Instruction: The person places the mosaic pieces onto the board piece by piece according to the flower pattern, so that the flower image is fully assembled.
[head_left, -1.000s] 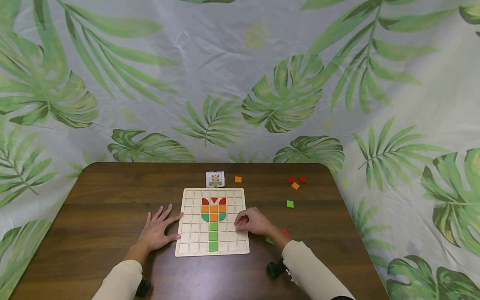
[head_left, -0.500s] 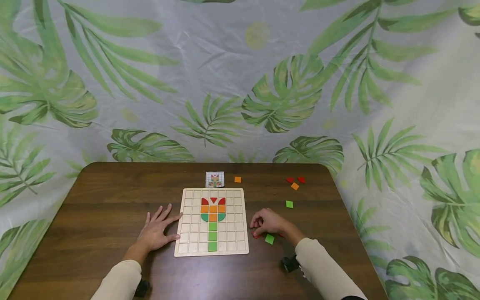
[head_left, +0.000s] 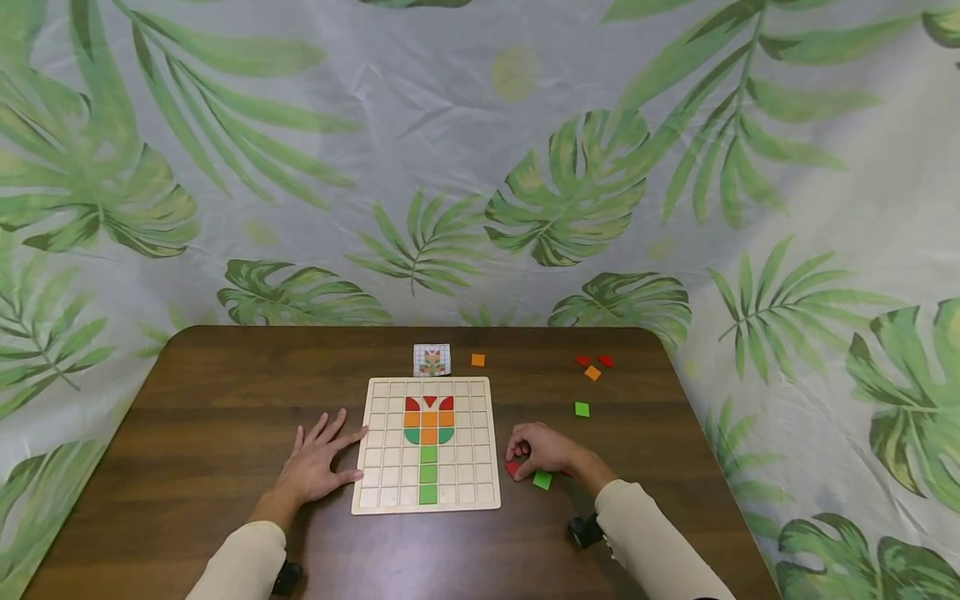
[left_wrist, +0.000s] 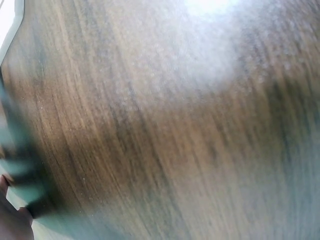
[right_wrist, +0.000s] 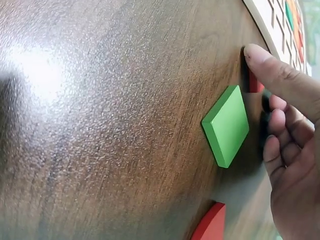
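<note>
My left hand (head_left: 309, 467) lies with fingers spread on the table, its index finger and thumb touching the left edge of a wooden grid board (head_left: 382, 492). Red, orange and green tiles form a tulip shape on the board, its stem of green squares (head_left: 428, 473). Right of the board, my right hand (head_left: 546, 448) has its thumb and index finger at a small red tile (head_left: 513, 468) on the table, pinching it. The thumb covers part of this red tile (right_wrist: 255, 82) in the right wrist view; its full shape is hidden. A green square tile (right_wrist: 227, 127) lies beside the hand.
A small pattern card (head_left: 432, 360) lies behind the board, with an orange tile (head_left: 477, 360) to its right. Toward the back right are red tiles (head_left: 606, 362), an orange tile (head_left: 592, 373) and a green tile (head_left: 582, 409). Another red tile (right_wrist: 211, 225) lies near my right hand.
My right hand has moved right, from above the board to the red tile on the table beside it. My left hand has stayed at the board's left edge.
</note>
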